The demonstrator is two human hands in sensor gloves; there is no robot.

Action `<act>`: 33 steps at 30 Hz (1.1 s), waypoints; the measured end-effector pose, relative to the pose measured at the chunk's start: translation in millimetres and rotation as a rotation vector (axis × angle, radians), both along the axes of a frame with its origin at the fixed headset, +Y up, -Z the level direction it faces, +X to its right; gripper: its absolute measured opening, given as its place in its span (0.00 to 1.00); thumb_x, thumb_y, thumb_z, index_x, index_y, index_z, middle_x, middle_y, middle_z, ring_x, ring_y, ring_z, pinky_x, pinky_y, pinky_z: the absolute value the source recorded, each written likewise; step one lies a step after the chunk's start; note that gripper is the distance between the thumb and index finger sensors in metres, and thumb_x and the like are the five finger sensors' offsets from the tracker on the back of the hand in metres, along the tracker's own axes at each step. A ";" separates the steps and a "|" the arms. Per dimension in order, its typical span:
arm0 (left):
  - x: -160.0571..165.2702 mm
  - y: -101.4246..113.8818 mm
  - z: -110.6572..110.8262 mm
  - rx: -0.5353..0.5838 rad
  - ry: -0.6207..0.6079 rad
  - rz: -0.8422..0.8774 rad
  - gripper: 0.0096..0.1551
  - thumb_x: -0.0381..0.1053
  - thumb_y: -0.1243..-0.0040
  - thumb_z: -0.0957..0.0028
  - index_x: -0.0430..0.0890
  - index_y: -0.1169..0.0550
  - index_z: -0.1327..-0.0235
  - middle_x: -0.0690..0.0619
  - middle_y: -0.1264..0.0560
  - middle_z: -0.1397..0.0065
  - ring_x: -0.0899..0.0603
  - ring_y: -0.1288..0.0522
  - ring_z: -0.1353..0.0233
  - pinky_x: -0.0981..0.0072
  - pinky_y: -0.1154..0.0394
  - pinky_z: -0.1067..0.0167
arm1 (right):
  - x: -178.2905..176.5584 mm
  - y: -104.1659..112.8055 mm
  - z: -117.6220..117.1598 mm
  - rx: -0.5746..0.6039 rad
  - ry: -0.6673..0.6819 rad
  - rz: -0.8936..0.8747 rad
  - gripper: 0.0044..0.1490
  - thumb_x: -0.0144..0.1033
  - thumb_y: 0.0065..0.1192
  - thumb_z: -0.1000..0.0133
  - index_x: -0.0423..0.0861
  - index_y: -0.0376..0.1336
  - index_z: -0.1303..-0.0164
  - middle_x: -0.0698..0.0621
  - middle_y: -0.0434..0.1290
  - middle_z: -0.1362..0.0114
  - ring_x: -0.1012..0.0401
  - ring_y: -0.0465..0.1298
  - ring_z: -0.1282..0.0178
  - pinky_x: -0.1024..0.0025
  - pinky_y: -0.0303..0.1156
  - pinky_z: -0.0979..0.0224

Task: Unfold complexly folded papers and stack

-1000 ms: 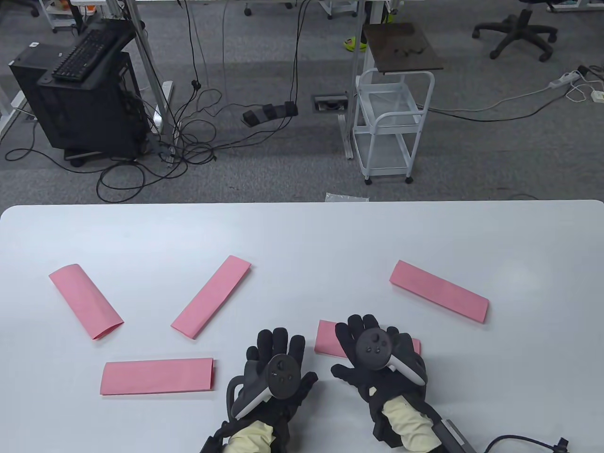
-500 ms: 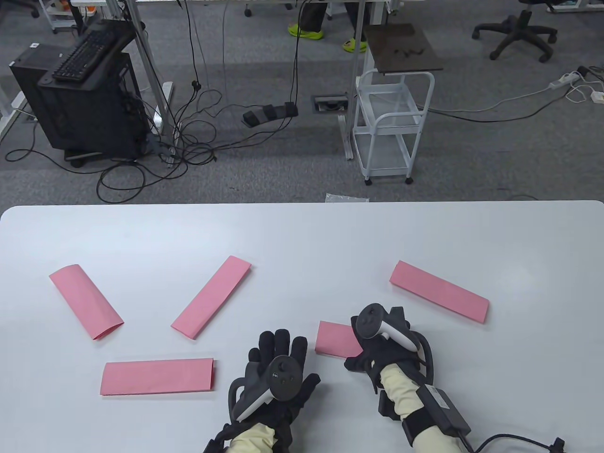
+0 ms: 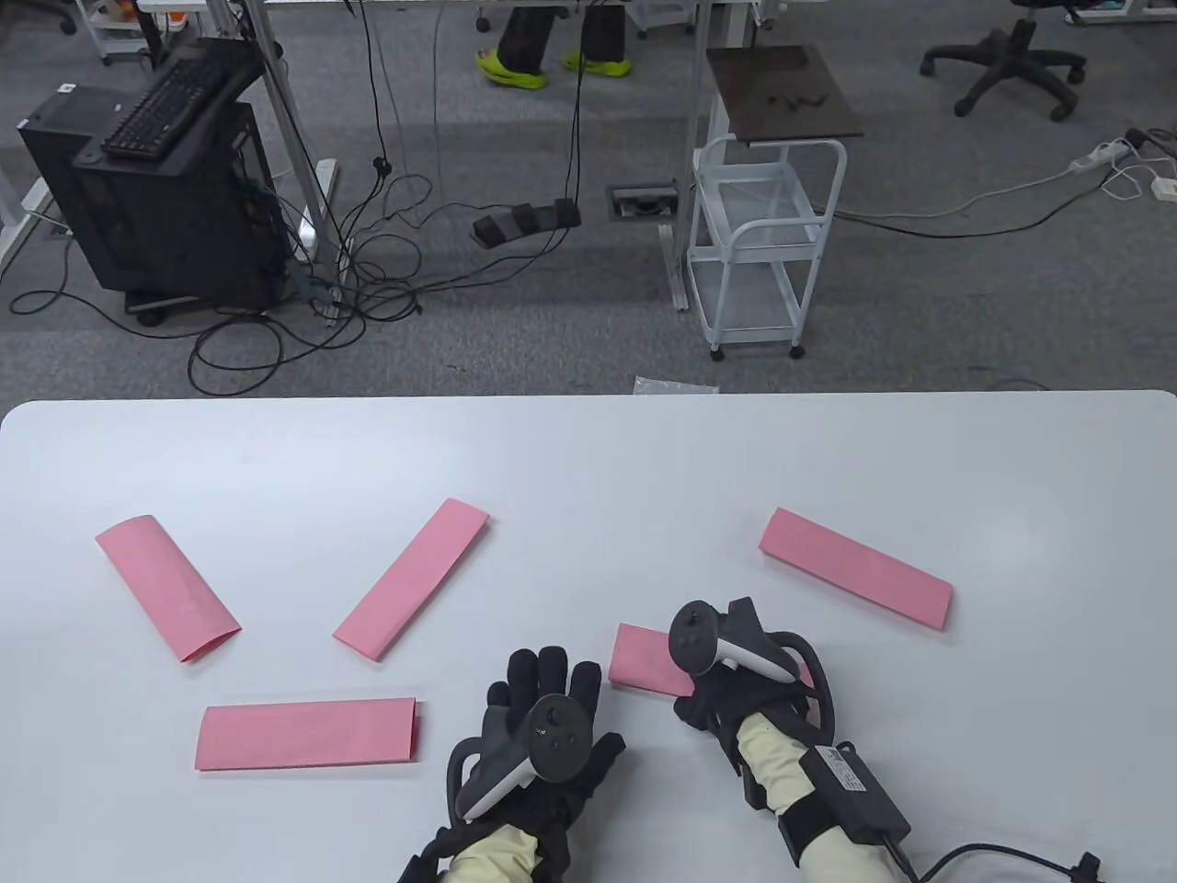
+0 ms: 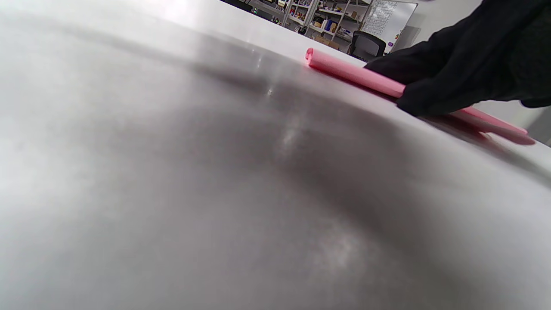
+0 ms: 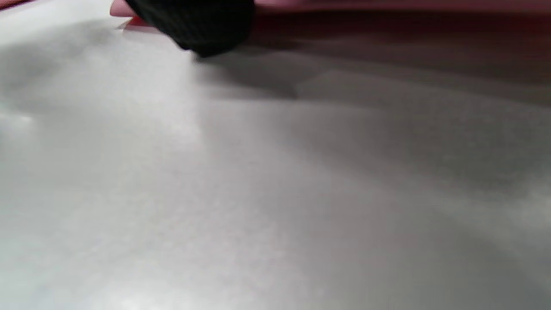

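Note:
Several pink folded papers lie on the white table [image 3: 588, 460]. My right hand [image 3: 708, 679] is turned on its side over the nearest one [image 3: 644, 659], at centre near the front edge. Its fingers lie on top of that paper and the thumb is at its near edge, pinching it; the paper still lies on the table. The left wrist view shows the paper [image 4: 344, 71] under the right hand's fingers [image 4: 447, 82]. The right wrist view shows a fingertip [image 5: 202, 21] at the paper's corner [image 5: 118, 8]. My left hand [image 3: 544, 682] rests flat on the table, fingers spread, empty, left of that paper.
Other folded pink papers lie at far left [image 3: 165, 589], centre-left [image 3: 411, 579], front left [image 3: 306, 733] and right [image 3: 855, 567]. Beyond the table's far edge the floor holds a white cart [image 3: 763, 248], cables and a computer stand [image 3: 156, 184].
My right hand has turned from palm-down flat on the paper onto its side, fingers curling on the paper's edge. My left hand has barely shifted. The papers have not moved.

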State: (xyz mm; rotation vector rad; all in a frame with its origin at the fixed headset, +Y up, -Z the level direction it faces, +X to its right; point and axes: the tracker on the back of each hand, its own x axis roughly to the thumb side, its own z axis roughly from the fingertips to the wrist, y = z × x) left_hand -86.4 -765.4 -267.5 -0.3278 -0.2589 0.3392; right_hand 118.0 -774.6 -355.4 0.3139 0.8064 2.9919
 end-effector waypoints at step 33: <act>-19.1 -9.9 -17.1 -0.377 0.077 1.014 0.50 0.64 0.49 0.38 0.38 0.55 0.19 0.38 0.44 0.16 0.28 0.44 0.19 0.37 0.42 0.26 | 11.1 14.6 57.9 -0.251 -0.131 -1.940 0.35 0.55 0.34 0.36 0.76 0.31 0.22 0.60 0.27 0.09 0.52 0.20 0.16 0.45 0.16 0.23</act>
